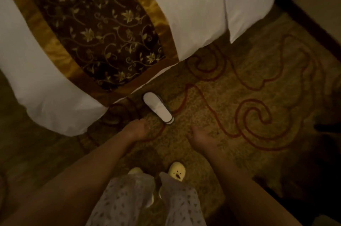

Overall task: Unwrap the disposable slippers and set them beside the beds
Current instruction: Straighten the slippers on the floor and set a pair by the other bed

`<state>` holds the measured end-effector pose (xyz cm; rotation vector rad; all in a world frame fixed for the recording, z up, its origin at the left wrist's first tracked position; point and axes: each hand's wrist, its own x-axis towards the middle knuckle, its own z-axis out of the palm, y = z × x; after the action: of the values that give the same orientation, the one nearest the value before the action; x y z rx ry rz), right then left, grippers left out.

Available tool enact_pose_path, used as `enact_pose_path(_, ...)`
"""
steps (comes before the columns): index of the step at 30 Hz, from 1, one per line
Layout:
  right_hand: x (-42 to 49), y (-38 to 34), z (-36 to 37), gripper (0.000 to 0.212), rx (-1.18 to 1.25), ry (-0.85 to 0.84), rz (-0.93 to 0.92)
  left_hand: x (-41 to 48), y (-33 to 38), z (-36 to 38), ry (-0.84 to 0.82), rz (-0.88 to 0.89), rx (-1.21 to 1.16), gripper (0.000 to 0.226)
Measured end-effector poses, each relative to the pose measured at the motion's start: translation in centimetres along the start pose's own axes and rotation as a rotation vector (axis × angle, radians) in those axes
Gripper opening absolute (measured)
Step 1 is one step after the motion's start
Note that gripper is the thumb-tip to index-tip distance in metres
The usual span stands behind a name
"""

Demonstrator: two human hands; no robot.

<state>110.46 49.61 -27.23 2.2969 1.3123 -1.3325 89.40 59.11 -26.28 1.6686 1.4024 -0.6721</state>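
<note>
From the head camera, looking straight down: the left hand [136,130] hangs with its fingers curled loosely inward, holding nothing that shows, and the right hand [203,138] is spread open, palm down, also holding nothing. Just ahead of the left hand's fingertips, and forward and to the left of the right hand, the white slippers [158,108] lie on the patterned carpet [230,100], apart from both hands. They look stacked one on top of the other (a second sole edge peeks out at the heel end), so I count one visible bundle, probably a pair. Whether any wrapper is on them I cannot tell; the light is dim and the frame is soft.

Beyond the slippers, further from both hands, is the corner of a bed [193,13] with white linen and one brown-and-gold runner [99,28] laid across it. I count one bed in view.

The step in hand seems to be setting the slippers down at the bedside. To do it well, I would separate the two, lay them side by side with toes pointing away from the bed, close to the mattress edge but not under the hanging sheet. Nearer than both hands, the person's own two yellow slippers [177,170] show below patterned trousers [129,200].
</note>
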Motion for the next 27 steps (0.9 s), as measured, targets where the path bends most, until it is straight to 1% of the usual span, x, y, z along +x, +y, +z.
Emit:
enact_pose_path(3, 6.1, 1.1, 3.5, 0.04, -0.008, 0.001, -0.045, 5.1, -0.6, 3.2, 0.0, 0.009, -0.074, 0.049)
enact_pose_path(6, 12.7, 1.9, 8.3, 0.037, -0.027, -0.019, -0.057, 11.4, -1.5, 6.7, 0.036, 0.018, -0.2, 0.042)
enact_pose_path(9, 19.9, 2.0, 12.5, 0.045, -0.059, -0.08, -0.024, 18.4, -2.8, 10.4, 0.069, -0.007, -0.252, 0.042)
enact_pose_path(11, 25.1, 2.1, 14.6, 0.047, -0.118, -0.089, -0.051, 23.3, -3.5, 12.7, 0.101, -0.007, -0.284, 0.045)
enact_pose_path(16, 37.6, 1.9, 18.2, 0.062, -0.14, 0.026, -0.134, 34.9, -5.1, 17.4, 0.213, -0.026, -0.347, 0.042)
enact_pose_path(18, 41.7, 1.9, 18.9, 0.064, -0.176, 0.052, -0.123, 38.5, -5.5, 18.6, 0.27, -0.006, -0.396, 0.043)
enact_pose_path(21, 46.0, 1.7, 20.2, 0.068, -0.128, 0.118, -0.095, 42.9, -5.7, 19.9, 0.363, -0.087, -0.671, 0.045)
enact_pose_path(24, 49.2, 1.5, 21.9, 0.074, -0.126, 0.231, -0.146, 47.3, -6.1, 20.3, 0.414, -0.24, -0.948, 0.046)
enact_pose_path(26, 49.7, 1.9, 23.0, 0.076, -0.088, 0.298, -0.163, 48.5, -6.1, 20.7, 0.411, -0.29, -1.026, 0.051)
enact_pose_path(27, 49.6, 2.0, 23.4, 0.075, -0.047, 0.303, -0.163, 48.7, -6.1, 20.9, 0.401, -0.301, -1.051, 0.055)
